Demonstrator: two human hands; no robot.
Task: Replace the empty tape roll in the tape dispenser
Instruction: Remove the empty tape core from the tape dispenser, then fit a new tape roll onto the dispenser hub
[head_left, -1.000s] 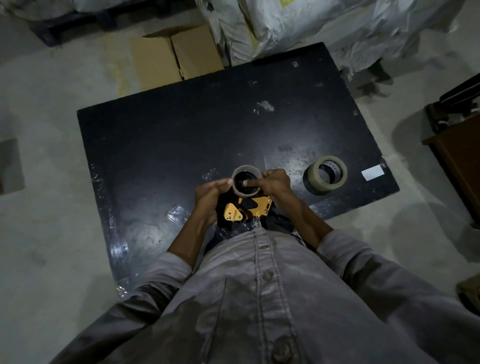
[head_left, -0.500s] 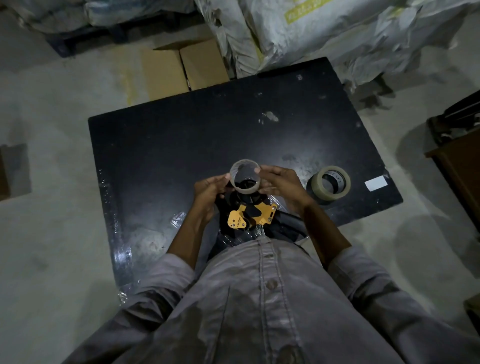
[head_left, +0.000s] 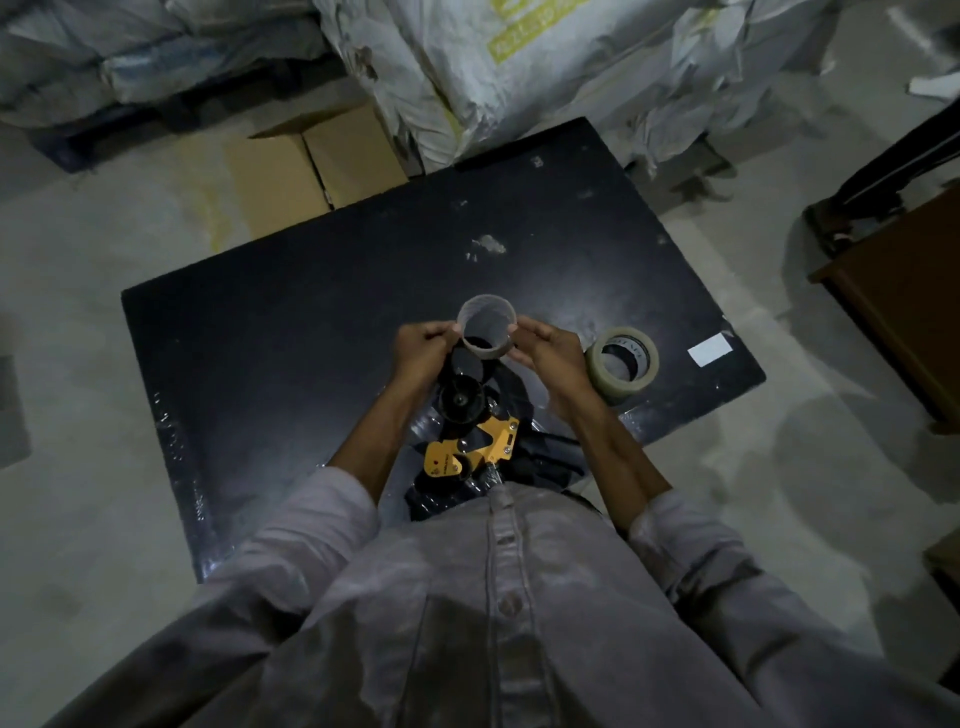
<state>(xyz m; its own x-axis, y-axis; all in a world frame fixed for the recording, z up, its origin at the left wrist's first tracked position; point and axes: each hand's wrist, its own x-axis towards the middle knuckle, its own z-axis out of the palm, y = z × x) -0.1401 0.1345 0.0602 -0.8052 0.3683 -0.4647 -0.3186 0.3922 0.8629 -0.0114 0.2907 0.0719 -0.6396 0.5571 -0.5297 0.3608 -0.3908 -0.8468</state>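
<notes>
An empty cardboard tape core (head_left: 487, 328) is held in the air between my left hand (head_left: 423, 349) and my right hand (head_left: 546, 353), fingertips pinching its sides. Below it, near my body, lies the tape dispenser (head_left: 470, 441), yellow and black, with its bare black hub (head_left: 461, 399) showing and free of the core. A full roll of tape (head_left: 622, 359) lies flat on the black table (head_left: 311, 322) just right of my right hand.
A white label (head_left: 709, 349) is stuck near the table's right edge. Cardboard boxes (head_left: 311, 161) and large sacks (head_left: 519, 67) stand behind the table. A brown wooden piece of furniture (head_left: 904, 301) is at the right. Crumpled clear film lies at the table's near edge.
The empty core has come up off the dispenser's hub and away from my body, still held by both hands. The hub is now bare.
</notes>
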